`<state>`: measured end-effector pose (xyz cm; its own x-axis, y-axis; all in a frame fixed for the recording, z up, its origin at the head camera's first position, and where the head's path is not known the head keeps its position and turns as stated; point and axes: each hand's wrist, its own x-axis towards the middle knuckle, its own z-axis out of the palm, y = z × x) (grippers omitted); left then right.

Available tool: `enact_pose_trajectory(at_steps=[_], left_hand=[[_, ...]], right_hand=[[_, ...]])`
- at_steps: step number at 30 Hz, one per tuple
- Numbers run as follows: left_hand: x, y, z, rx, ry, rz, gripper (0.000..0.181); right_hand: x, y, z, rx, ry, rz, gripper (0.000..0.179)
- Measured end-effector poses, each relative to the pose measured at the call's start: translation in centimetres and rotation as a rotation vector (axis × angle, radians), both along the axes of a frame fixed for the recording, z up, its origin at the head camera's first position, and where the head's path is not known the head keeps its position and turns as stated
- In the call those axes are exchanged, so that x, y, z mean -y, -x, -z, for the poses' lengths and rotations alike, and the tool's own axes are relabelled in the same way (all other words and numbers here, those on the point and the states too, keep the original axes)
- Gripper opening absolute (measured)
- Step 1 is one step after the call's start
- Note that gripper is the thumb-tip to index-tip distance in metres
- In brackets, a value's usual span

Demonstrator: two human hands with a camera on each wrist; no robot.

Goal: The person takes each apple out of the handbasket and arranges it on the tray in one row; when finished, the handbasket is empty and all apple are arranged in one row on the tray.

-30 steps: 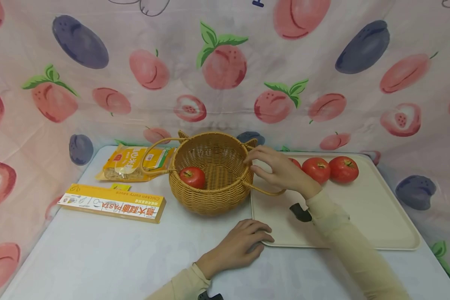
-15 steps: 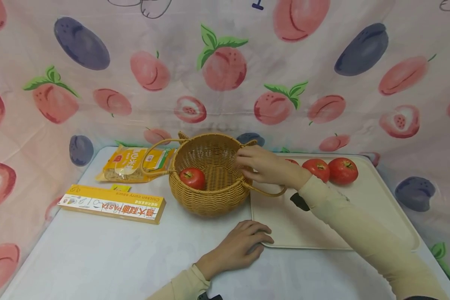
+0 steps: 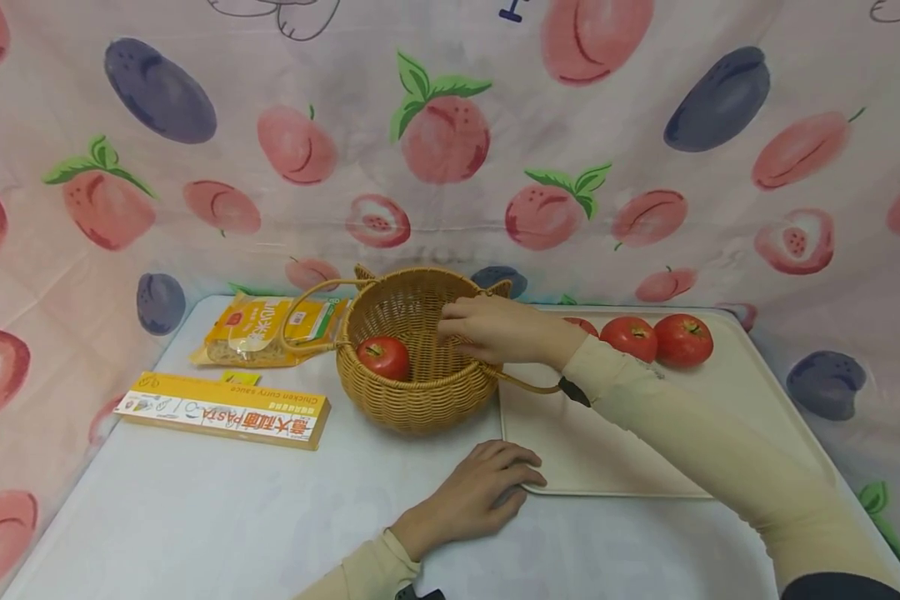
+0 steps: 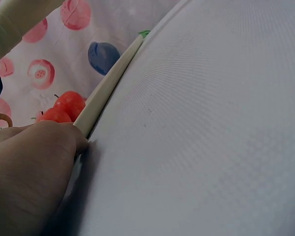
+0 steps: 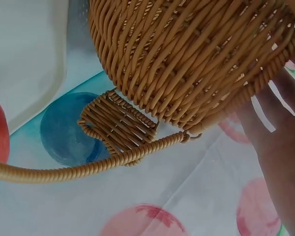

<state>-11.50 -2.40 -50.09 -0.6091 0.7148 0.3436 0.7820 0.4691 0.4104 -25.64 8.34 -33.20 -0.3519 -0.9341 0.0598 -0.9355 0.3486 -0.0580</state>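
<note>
My right hand (image 3: 495, 329) reaches over the right rim of a cat-eared wicker basket (image 3: 416, 408), its fingers above the basket's inside. In the right wrist view the fingers (image 5: 273, 110) look spread and fairly straight beside the woven rim; no held thing shows, though the fingertips are partly cut off. A red apple (image 3: 384, 358) lies in the basket's left part. My left hand (image 3: 471, 492) rests at the near left corner of a cream tray (image 3: 607, 442), fingers touching its edge. On the tray sit red apples (image 3: 684, 340), one partly hidden behind the right arm.
Left of the basket lie a yellow pasta box (image 3: 225, 410) and a yellow food packet (image 3: 247, 331), with a small yellow sachet (image 3: 240, 377) between them. The basket's right handle (image 3: 528, 385) hangs over the tray. A fruit-print cloth (image 3: 435, 225) stands behind the table.
My right hand has moved left, from the basket's right rim to over its inside. The left hand, the basket and the apples keep their places.
</note>
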Motion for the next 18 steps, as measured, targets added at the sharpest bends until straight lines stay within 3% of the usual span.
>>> enact_pose_trajectory(at_steps=[10, 18], left_hand=[[0.0, 0.0, 0.0, 0.004, 0.001, -0.005, 0.025], [0.0, 0.0, -0.1, -0.003, -0.015, 0.009, 0.026]], right_hand=[[1.7, 0.5, -0.1, -0.057, -0.079, -0.039, 0.027], [3.9, 0.3, 0.6, -0.009, -0.112, -0.053, 0.039]])
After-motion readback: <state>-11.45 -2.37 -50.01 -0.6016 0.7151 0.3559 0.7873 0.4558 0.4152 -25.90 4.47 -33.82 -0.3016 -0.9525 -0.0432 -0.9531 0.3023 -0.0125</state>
